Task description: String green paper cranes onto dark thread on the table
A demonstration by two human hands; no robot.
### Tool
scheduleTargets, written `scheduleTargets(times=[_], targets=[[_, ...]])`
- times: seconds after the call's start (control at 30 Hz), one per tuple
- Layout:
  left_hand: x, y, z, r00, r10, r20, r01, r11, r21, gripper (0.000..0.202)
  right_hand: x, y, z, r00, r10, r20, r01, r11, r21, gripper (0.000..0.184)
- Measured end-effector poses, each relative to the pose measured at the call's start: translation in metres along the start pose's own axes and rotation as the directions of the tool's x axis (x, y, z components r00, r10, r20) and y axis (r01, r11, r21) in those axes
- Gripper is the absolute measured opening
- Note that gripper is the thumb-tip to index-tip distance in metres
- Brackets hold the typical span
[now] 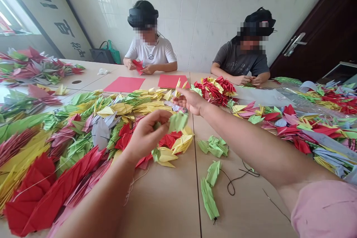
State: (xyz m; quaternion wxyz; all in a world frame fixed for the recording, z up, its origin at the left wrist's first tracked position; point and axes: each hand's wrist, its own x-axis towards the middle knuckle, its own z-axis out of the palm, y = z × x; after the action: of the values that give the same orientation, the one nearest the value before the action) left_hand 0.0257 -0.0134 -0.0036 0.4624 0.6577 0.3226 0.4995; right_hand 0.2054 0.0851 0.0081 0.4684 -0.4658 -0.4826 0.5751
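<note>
My left hand (149, 132) is closed on a green folded-paper piece (178, 121), which sticks out past the thumb. Beyond it, my right hand (190, 101) has its fingers curled together; what they grip is too small to make out. Narrow yellow paper tips (181, 83) show just above those fingers. Under my left hand lie red folded papers (170, 139) and yellow ones (182, 141). Two groups of green folded pieces rest to the right, one loose bunch (214, 145) and one strip (209, 193) with black thread (231, 184) beside it.
Strung folded papers (72, 152) cover the left side, with more (312, 130) at right. Red sheets (124, 84) and a red-yellow bundle (216, 91) lie farther back. Across the table, a person in white (150, 54) handles red paper; another in dark grey (240, 57) handles something small.
</note>
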Motion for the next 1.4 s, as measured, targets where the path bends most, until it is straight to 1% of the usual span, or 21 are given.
scheduleTargets(times=[0.07, 0.17, 0.23, 0.3, 0.37, 0.43, 0.57, 0.67, 0.77, 0.83, 0.9, 0.97, 1.0, 1.03, 1.07, 1.1, 1.17, 1.23, 1.27, 1.33, 1.4], targets=[[0.004, 0.0, -0.005, 0.99, -0.03, -0.136, 0.008, 0.986, -0.166, 0.019, -0.004, 0.009, -0.005, 0.993, 0.035, 0.109, -0.01, 0.974, -0.224, 0.03], [0.011, 0.003, -0.015, 0.946, -0.122, -0.302, -0.007, 0.919, -0.395, 0.014, -0.025, 0.014, -0.015, 0.958, 0.063, 0.278, 0.091, 0.858, -0.506, 0.061], [0.015, 0.008, -0.023, 0.918, -0.211, -0.337, 0.0, 0.847, -0.531, 0.01, -0.046, 0.014, -0.023, 0.922, 0.094, 0.374, 0.18, 0.752, -0.634, 0.08], [0.017, 0.015, -0.03, 0.898, -0.31, -0.311, 0.031, 0.752, -0.659, 0.009, -0.066, 0.017, -0.027, 0.891, 0.147, 0.429, 0.251, 0.63, -0.735, 0.093], [0.016, 0.022, -0.034, 0.885, -0.39, -0.255, 0.061, 0.641, -0.765, 0.012, -0.08, 0.025, -0.026, 0.879, 0.177, 0.444, 0.303, 0.512, -0.804, 0.094], [0.014, 0.029, -0.034, 0.88, -0.432, -0.196, 0.078, 0.539, -0.839, 0.014, -0.084, 0.037, -0.018, 0.877, 0.17, 0.449, 0.346, 0.425, -0.836, 0.083], [0.007, 0.04, -0.027, 0.891, -0.443, -0.101, 0.099, 0.406, -0.908, 0.014, -0.064, 0.062, 0.018, 0.862, 0.094, 0.498, 0.436, 0.365, -0.823, 0.058], [0.004, 0.047, -0.018, 0.898, -0.436, -0.053, 0.124, 0.368, -0.921, 0.014, -0.043, 0.072, 0.044, 0.843, 0.021, 0.537, 0.489, 0.384, -0.783, 0.047], [0.003, 0.052, -0.005, 0.892, -0.451, 0.0, 0.189, 0.374, -0.908, 0.017, -0.041, 0.066, 0.049, 0.823, -0.041, 0.566, 0.522, 0.446, -0.727, 0.055], [0.004, 0.056, 0.008, 0.882, -0.468, 0.051, 0.261, 0.395, -0.881, 0.02, -0.056, 0.052, 0.036, 0.817, -0.082, 0.571, 0.529, 0.501, -0.685, 0.058], [0.004, 0.06, 0.024, 0.87, -0.481, 0.109, 0.341, 0.427, -0.837, 0.023, -0.081, 0.033, 0.012, 0.826, -0.137, 0.547, 0.52, 0.561, -0.644, 0.047], [0.003, 0.063, 0.043, 0.857, -0.487, 0.169, 0.42, 0.469, -0.777, 0.022, -0.113, 0.013, -0.017, 0.854, -0.181, 0.488, 0.484, 0.623, -0.615, 0.033], [0.001, 0.064, 0.053, 0.851, -0.487, 0.197, 0.453, 0.49, -0.744, 0.02, -0.129, 0.003, -0.03, 0.869, -0.194, 0.455, 0.46, 0.654, -0.6, 0.033], [0.0, 0.064, 0.063, 0.847, -0.483, 0.224, 0.479, 0.507, -0.717, 0.016, -0.146, -0.005, -0.043, 0.888, -0.22, 0.404, 0.429, 0.712, -0.555, 0.037], [-0.002, 0.063, 0.072, 0.846, -0.476, 0.24, 0.496, 0.538, -0.682, 0.011, -0.161, -0.012, -0.054, 0.907, -0.241, 0.346, 0.38, 0.821, -0.425, 0.042], [-0.004, 0.061, 0.081, 0.854, -0.462, 0.24, 0.498, 0.593, -0.632, 0.006, -0.174, -0.017, -0.063, 0.917, -0.26, 0.302, 0.352, 0.884, -0.307, 0.049], [-0.006, 0.056, 0.095, 0.891, -0.401, 0.211, 0.453, 0.761, -0.465, 0.004, -0.193, -0.022, -0.076, 0.935, -0.29, 0.203, 0.316, 0.943, -0.11, 0.055], [-0.008, 0.051, 0.104, 0.928, -0.309, 0.208, 0.354, 0.906, -0.233, 0.007, -0.203, -0.022, -0.083, 0.948, -0.298, 0.112, 0.306, 0.95, -0.064, 0.044], [-0.007, 0.049, 0.107, 0.935, -0.269, 0.229, 0.305, 0.942, -0.14, 0.007, -0.206, -0.021, -0.086, 0.953, -0.295, 0.075, 0.3, 0.951, -0.071, 0.033], [-0.005, 0.046, 0.108, 0.924, -0.246, 0.294, 0.273, 0.961, -0.055, 0.011, -0.206, -0.016, -0.089, 0.958, -0.285, 0.026, 0.286, 0.954, -0.085, 0.015], [-0.001, 0.044, 0.106, 0.902, -0.264, 0.343, 0.289, 0.957, -0.024, 0.022, -0.204, -0.011, -0.091, 0.963, -0.27, -0.013, 0.269, 0.962, -0.05, 0.011]])
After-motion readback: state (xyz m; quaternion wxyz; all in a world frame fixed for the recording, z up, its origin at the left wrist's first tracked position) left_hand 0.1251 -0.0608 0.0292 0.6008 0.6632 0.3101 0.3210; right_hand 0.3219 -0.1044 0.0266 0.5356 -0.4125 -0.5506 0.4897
